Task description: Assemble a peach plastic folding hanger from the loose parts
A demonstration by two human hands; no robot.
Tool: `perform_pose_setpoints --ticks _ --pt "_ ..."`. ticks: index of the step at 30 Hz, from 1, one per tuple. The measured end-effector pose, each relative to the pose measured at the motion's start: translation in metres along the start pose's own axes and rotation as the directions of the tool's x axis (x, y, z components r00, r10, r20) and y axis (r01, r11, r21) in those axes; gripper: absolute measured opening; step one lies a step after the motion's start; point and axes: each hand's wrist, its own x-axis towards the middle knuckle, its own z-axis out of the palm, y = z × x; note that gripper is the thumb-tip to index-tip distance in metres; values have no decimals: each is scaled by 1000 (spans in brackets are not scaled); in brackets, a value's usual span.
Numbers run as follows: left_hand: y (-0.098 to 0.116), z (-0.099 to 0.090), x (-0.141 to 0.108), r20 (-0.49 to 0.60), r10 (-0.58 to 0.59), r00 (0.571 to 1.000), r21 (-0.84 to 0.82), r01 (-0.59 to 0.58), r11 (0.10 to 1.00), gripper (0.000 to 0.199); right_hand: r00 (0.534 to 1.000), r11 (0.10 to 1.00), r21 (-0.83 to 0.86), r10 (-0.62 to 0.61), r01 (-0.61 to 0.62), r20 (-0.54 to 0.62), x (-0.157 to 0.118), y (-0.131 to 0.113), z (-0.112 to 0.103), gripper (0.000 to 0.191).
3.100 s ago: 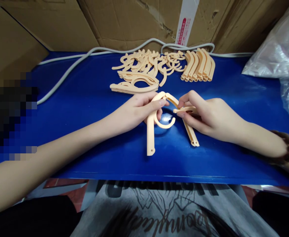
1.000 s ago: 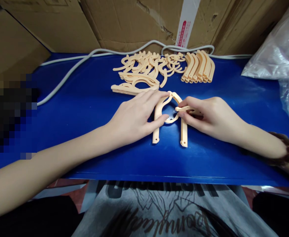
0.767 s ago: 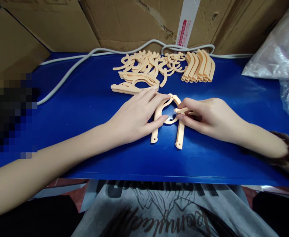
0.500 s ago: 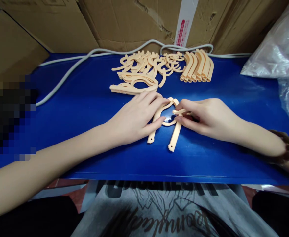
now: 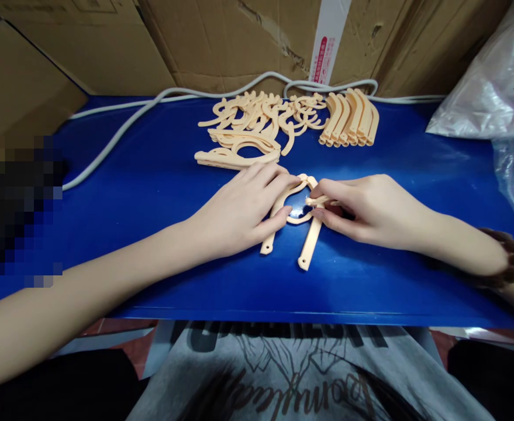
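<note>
Nearest me, my grey printed shirt (image 5: 292, 362) meets the edge of the blue tabletop (image 5: 397, 292). On the tabletop, between my 2 hands, lies a beige hinged frame (image 5: 310, 248): 2 limbs with holed ends toward me, joined at the far end, around a curved hook. My left hand (image 5: 250, 202) lies over the limb on its side, thumb and fingers spread apart. My right hand (image 5: 366, 204), with a brown band (image 5: 506, 260) at the wrist, pinches a small beige piece (image 5: 317, 200) between thumb and forefinger above the other limb; I cannot tell whether these fingers touch the frame. Just beyond my left hand lie folded beige frames (image 5: 239, 158); farther, heaped hooks (image 5: 250, 111) and, to the right, a row of curved limbs (image 5: 351, 120). Behind run a white cable (image 5: 271, 75) and cardboard boxes (image 5: 221, 47).
</note>
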Motion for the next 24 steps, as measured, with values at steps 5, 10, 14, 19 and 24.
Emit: perform_pose_setpoints --ticks 5,10,14,19,24 --pt "0 0 0 2 -5 1000 -3 5 1000 43 1000 1000 -2 -26 26 16 -1 1 -1 25" --pt "0 0 0 -1 5 1000 -4 -5 1000 44 998 999 14 -40 39 45 -1 2 -3 31" --pt "0 0 0 -4 6 1000 -7 -6 1000 44 998 999 34 -37 35 50 -1 1 -4 32" --pt "0 0 0 7 -4 1000 -12 5 1000 42 998 999 16 -47 47 40 -1 2 -2 33" --pt "-1 0 0 -1 8 1000 -8 -8 1000 43 999 999 -24 -34 35 18 -1 2 2 34"
